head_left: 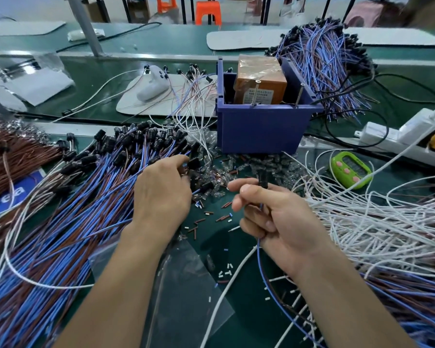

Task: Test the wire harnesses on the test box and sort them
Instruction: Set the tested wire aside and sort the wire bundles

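At the centre of the frame, the right hand [274, 222] holds a single harness [258, 259]. Thumb and forefinger pinch it just below its black plug [263, 180], the other fingers are curled in, and its blue wire trails down towards the lower edge. To the left, the left hand [161, 194] lies palm down on the right edge of a pile of blue and brown harnesses [73, 209], which fans across the lower left. Its forefinger and thumb are curled narrowly onto a connector [194, 163] there. Above the hands, in the upper middle, stands a blue bin [261, 126] holding the test box [260, 81], an orange-brown block under clear wrap. A second heap of harnesses [324, 71] lies behind the bin at upper right. Loose white wires [362, 222] spread across the right side, below a green timer [350, 169] and a white power strip [399, 136]. Short wire offcuts [224, 218] are scattered on the green table [136, 46] between the hands.
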